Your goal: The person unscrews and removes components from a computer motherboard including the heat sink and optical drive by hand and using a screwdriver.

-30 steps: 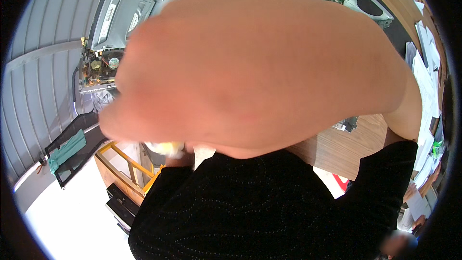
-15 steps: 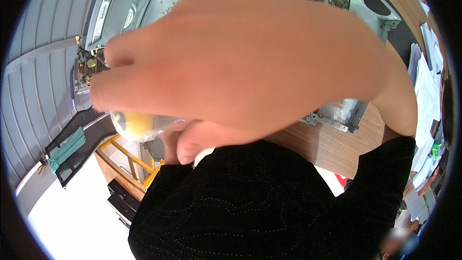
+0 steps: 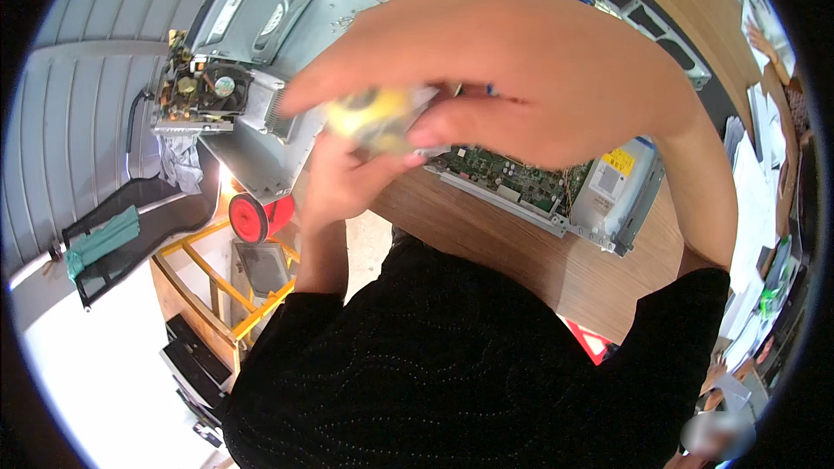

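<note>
A person's right hand (image 3: 521, 69) and left hand (image 3: 347, 178) close together on a blurred yellow object (image 3: 373, 117) above a wooden table (image 3: 539, 269), where an opened computer chassis (image 3: 565, 187) exposes a green circuit board (image 3: 508, 174), beside a grey metal drive case (image 3: 252, 17).

A single head-worn fisheye view is looking steeply down from very close above the right hand (image 3: 530, 69), which is filling the upper middle. Beyond that hand the wooden table (image 3: 521, 252) is bending toward the dark rim; below it the person's black top is crowding the lower edge.
</note>
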`<state>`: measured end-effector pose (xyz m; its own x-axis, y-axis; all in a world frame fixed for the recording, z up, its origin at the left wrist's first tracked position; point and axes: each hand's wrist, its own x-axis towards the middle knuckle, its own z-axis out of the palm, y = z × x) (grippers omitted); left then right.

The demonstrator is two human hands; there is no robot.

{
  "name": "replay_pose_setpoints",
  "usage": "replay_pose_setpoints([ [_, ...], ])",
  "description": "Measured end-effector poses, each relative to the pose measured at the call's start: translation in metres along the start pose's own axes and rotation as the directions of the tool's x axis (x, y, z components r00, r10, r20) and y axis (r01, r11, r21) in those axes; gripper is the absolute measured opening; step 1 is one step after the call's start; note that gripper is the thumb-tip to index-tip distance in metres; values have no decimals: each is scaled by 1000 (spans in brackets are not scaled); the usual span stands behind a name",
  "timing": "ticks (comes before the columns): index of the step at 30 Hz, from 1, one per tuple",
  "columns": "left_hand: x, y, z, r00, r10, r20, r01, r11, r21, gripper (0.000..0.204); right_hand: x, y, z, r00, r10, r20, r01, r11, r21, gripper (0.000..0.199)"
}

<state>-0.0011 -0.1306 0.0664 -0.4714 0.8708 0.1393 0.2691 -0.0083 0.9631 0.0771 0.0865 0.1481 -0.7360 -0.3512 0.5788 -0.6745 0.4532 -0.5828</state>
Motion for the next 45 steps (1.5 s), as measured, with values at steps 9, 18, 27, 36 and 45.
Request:
replay_pose_setpoints([
  [9, 17, 29, 11, 997, 22, -76, -10, 988, 154, 41, 16, -32, -31, 924, 194, 331, -127, 969, -213, 40],
  [18, 19, 17, 8, 991, 135, 2, -132, 969, 211, 43, 24, -46, -37, 937, 281, 209, -132, 836, -532, 39],
  [27, 8, 39, 9, 996, -69, -56, 79, 977, 196, 39, 18, -35, -30, 982, 98, 162, -21, 907, -421, 23],
  [36, 14, 38, 11, 980, 188, -61, -182, 979, 92, 38, 43, -62, -44, 859, 399, 320, -153, 798, -583, 35],
  [45, 23, 37, 12, 996, 32, -85, -20, 990, 136, 48, 18, -53, -26, 958, 48, 283, 104, 861, -498, 41],
])
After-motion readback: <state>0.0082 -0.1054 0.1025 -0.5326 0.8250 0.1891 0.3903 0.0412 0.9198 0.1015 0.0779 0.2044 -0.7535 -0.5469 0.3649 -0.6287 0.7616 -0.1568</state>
